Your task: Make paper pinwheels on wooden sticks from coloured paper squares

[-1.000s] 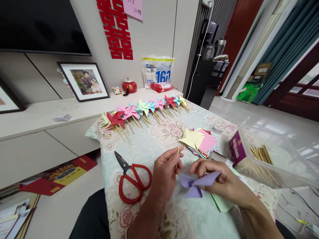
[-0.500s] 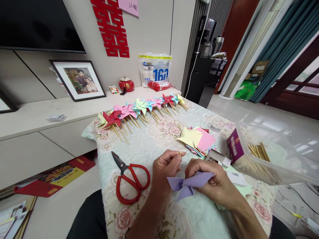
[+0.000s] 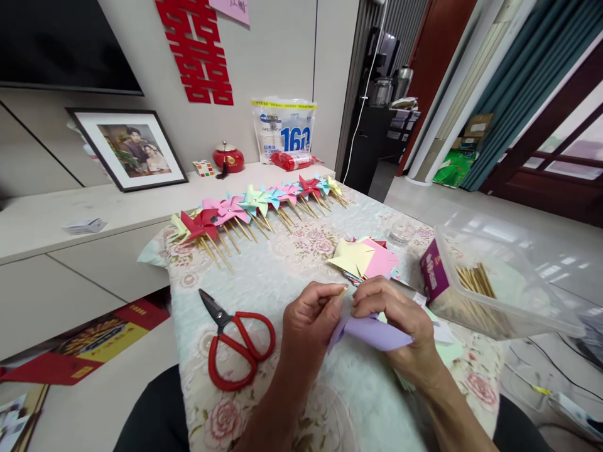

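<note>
My left hand is closed in a pinch on a thin wooden stick; only its pale tip shows above the fingers. Close against it, my right hand grips a purple paper pinwheel, whose blades tilt down between the two hands. The pinwheel's back faces the stick's end, but my fingers hide whether they touch. Scissors with red handles lie left of my left hand. Beyond my right hand is a pile of slit paper squares in yellow, pink and other colours.
Finished pinwheels on sticks, such as a red pinwheel, line the table's far edge. A clear plastic box with sticks stands at the right. A small round clear container sits behind the paper pile. The floral tablecloth covers the table.
My right hand has brought the pinwheel up against my left hand and turned it, so its front no longer faces me. The view has shifted slightly to the right.
</note>
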Available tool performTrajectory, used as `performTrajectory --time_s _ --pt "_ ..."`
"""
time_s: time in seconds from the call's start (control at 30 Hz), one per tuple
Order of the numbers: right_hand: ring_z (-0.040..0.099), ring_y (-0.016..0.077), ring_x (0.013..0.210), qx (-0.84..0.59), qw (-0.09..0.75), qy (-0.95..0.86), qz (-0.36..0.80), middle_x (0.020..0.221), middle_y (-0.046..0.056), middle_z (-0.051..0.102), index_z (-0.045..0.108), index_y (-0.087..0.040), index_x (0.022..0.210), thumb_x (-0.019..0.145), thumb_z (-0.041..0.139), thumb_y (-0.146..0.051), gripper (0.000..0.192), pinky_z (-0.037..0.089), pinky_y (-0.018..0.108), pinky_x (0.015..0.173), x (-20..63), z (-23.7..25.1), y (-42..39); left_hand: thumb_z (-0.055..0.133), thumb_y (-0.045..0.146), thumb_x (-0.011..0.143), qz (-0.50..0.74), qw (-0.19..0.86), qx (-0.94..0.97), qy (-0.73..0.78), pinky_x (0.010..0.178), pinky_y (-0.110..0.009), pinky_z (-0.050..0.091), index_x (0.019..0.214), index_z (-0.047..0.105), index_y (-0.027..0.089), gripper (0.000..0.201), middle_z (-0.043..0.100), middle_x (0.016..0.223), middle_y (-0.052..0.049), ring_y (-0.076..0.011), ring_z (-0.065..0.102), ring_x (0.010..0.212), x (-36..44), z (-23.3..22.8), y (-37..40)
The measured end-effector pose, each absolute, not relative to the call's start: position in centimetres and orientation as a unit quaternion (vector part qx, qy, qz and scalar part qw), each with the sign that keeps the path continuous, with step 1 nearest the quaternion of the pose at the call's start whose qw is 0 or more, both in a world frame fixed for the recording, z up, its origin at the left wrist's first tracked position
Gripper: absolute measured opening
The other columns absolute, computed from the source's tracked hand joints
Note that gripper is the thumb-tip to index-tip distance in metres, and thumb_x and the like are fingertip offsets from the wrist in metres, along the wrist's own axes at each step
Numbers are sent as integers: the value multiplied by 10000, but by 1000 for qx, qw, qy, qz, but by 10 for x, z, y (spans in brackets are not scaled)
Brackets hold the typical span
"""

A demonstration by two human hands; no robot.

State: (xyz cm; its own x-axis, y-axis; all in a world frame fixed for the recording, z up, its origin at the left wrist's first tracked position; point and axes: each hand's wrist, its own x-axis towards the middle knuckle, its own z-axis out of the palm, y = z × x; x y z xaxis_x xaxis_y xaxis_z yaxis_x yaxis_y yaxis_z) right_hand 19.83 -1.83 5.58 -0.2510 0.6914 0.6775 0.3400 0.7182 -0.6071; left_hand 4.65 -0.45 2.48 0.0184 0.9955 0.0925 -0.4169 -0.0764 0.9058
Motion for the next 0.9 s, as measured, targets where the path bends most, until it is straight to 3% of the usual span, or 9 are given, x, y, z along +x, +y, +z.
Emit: performTrajectory --time_s 0.17,0.4,0.9 --pt "606 195 799 -352 530 -764 109 833 42 627 659 -215 858 880 589 -80 154 469 337 691 198 55 -17 800 271 737 586 615 410 333 557 -216 417 811 738 159 149 667 676 -14 -102 534 585 46 27 -6" --pt "605 191 788 -359 539 -755 97 818 33 628 664 -222 852 868 613 -77 155 465 337 695 198 55 -18 764 221 771 595 560 473 330 634 -240 478 796 750 176 53 678 756 -24 -140 607 680 47 30 -7" --pt "612 190 758 -361 546 -750 97 797 38 638 674 -217 832 878 635 -120 114 476 330 658 197 55 -16 761 225 774 592 524 508 342 662 -264 462 793 781 195 41 669 784 -50 -163 582 709 44 29 -6"
